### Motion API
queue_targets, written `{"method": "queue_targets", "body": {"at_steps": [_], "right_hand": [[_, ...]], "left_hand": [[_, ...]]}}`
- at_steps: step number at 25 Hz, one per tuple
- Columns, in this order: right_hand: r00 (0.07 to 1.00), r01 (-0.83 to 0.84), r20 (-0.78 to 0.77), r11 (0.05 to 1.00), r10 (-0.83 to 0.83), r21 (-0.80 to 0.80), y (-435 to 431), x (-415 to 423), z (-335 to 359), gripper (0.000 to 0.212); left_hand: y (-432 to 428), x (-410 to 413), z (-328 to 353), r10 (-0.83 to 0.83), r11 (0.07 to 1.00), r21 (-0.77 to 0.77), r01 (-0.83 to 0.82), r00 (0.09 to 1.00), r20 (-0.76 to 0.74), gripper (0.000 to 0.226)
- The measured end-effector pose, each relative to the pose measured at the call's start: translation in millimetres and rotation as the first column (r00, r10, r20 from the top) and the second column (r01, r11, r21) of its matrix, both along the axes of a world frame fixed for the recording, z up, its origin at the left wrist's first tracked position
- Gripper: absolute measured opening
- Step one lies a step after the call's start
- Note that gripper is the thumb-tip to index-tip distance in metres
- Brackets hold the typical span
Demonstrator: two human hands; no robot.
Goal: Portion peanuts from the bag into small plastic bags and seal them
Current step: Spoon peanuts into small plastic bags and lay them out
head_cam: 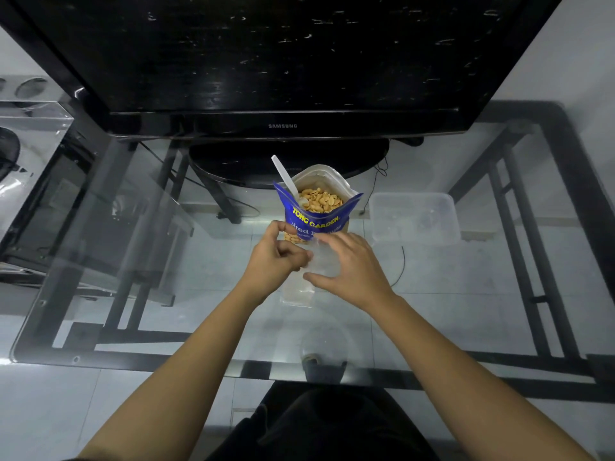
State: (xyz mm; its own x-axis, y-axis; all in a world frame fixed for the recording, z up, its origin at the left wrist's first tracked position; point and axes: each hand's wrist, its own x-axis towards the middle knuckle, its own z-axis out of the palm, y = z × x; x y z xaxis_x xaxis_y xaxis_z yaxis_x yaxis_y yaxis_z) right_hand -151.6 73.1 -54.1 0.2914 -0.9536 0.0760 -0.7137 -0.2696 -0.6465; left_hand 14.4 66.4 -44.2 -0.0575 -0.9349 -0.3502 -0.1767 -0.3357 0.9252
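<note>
L hand (273, 257), R hand (349, 264) hold clear, prob. empty bag (319, 261).

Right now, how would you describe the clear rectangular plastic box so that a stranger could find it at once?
Start at the black Samsung television at the back of the glass table. Before its stand is the open blue foil bag of peanuts; the clear rectangular plastic box lies on the glass just right of it. Unlike that soft bag, it is rigid, with rounded corners.
</note>
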Motion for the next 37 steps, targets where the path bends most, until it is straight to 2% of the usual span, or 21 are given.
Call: {"method": "queue_targets", "body": {"at_steps": [2,5,7,9,10,12,15,17,20,22,28,31,34,37], "right_hand": [[0.999,-0.021,0.049,0.999,0.022,-0.024,0,-1,1,0.057],[0.994,-0.054,0.099,0.998,0.049,0.045,-2,-5,3,0.056],[0.988,-0.019,0.154,0.996,0.006,0.088,-6,-11,6,0.058],[0.978,0.056,0.2,0.998,-0.061,0.031,-12,-18,9,0.058],[0.973,0.092,0.215,0.996,-0.088,-0.009,-16,-20,12,0.058],[0.962,0.151,0.237,0.987,-0.135,-0.052,-26,-23,20,0.057],[0.959,0.167,0.239,0.984,-0.15,-0.053,-39,-24,29,0.057],[0.966,0.143,0.221,0.99,-0.135,-0.017,-44,-24,30,0.06],[0.97,0.127,0.206,0.992,-0.128,0.015,-45,-24,29,0.062],[0.97,0.119,0.209,0.992,-0.125,0.037,-44,-25,28,0.063],[0.97,0.12,0.201,0.988,-0.137,0.096,-47,-25,31,0.063],[0.972,0.121,0.19,0.989,-0.136,0.088,-49,-25,35,0.065],[0.965,0.145,0.208,0.986,-0.159,0.079,-51,-26,39,0.06],[0.953,0.198,0.216,0.977,-0.21,0.077,-55,-28,42,0.057]], "left_hand": [[-1,2,0,-0.001,1.0,0.028,0.001,1.0,-0.015,0.037],[-1,4,2,-0.024,0.999,0.042,0.025,0.999,-0.032,0.033],[-7,6,4,0.12,0.989,-0.094,-0.118,0.993,0.019,0.025],[-28,14,13,0.362,0.909,-0.227,-0.349,0.932,0.02,0.026],[-43,18,19,0.413,0.885,-0.249,-0.393,0.91,0.029,0.032],[-69,19,34,0.346,0.917,-0.258,-0.305,0.929,0.129,0.041],[-90,10,52,0.189,0.948,-0.31,-0.074,0.913,0.361,0.023],[-92,11,54,0.218,0.945,-0.318,-0.079,0.876,0.43,0.021],[-92,19,48,0.323,0.939,-0.237,-0.248,0.871,0.369,0.021],[-89,21,45,0.345,0.935,-0.188,-0.299,0.886,0.309,0.022],[-96,25,39,0.398,0.917,-0.112,-0.383,0.898,0.189,0.018],[-100,28,32,0.361,0.933,-0.049,-0.358,0.924,0.129,0.019],[-104,32,27,0.374,0.926,0.069,-0.372,0.927,-0.021,0.017],[-106,34,29,0.445,0.889,0.182,-0.419,0.885,-0.136,0.015]]}}
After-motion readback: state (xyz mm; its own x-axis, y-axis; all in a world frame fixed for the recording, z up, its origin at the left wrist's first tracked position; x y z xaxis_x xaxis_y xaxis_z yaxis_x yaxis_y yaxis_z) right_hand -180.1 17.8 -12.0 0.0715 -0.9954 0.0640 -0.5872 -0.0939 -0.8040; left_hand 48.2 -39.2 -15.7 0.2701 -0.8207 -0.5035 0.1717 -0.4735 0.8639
